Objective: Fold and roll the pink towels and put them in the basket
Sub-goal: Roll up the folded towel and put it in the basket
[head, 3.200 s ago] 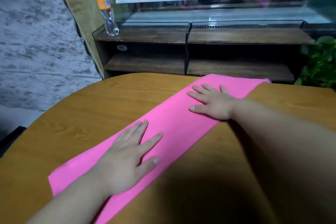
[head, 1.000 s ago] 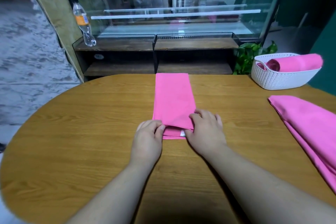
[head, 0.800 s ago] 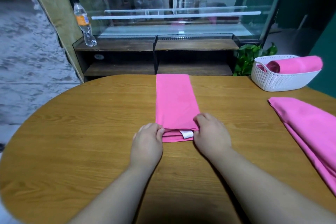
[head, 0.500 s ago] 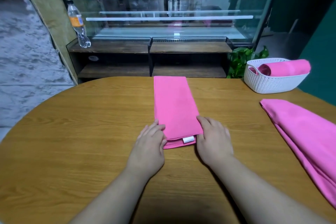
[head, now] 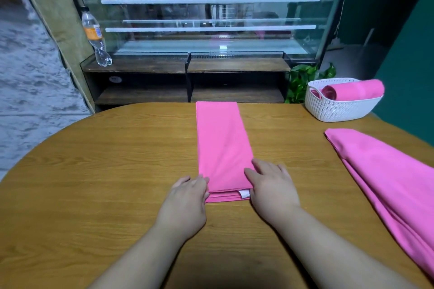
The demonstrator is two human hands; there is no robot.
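A pink towel [head: 223,148], folded into a narrow strip, lies on the wooden table [head: 94,171] and points straight away from me. Its near end shows stacked layers and a white label [head: 244,193]. My left hand [head: 187,202] lies flat against the near left corner, fingertips touching the edge. My right hand [head: 272,190] rests at the near right corner, with its thumb on top of the cloth. A second pink towel [head: 387,183] lies loosely folded at the right. The white basket [head: 338,110] at the far right holds one rolled pink towel [head: 357,92].
Behind the table stands a glass display case [head: 211,19] with dark wooden shelves; a plastic bottle [head: 96,40] stands on its left ledge. A green plant [head: 303,80] grows beside the basket. The table's rounded far edge runs close to the strip's far end.
The long slanted strip from three seconds ago is now a shorter stack lying straight. In the last second both hands went from pinching the near end to lying flat at its corners.
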